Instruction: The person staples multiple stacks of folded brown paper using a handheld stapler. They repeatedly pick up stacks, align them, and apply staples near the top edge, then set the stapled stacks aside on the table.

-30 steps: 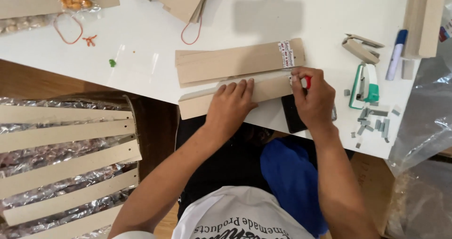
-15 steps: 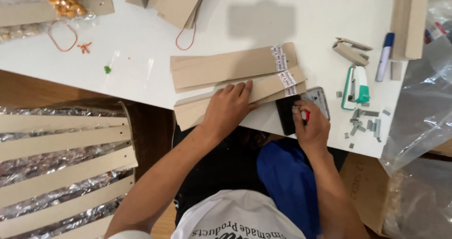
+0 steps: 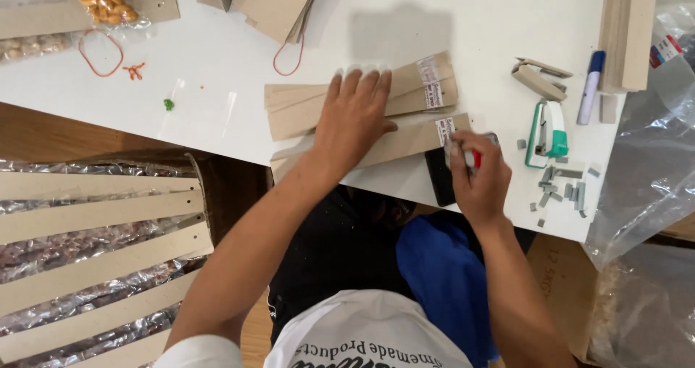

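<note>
left hand slid up, flat, fingers spread on cardboard strips; right hand grips red stamp

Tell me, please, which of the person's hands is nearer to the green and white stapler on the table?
The right hand is nearer: it sits just left of the stapler, holding a small red and white object. The left hand rests farther left, flat on the cardboard strips.

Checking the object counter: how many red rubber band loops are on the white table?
2. One rubber band lies at the table's left end beside the snack bag; another rubber band hangs from the cardboard stack at top centre, partly hidden.
</note>
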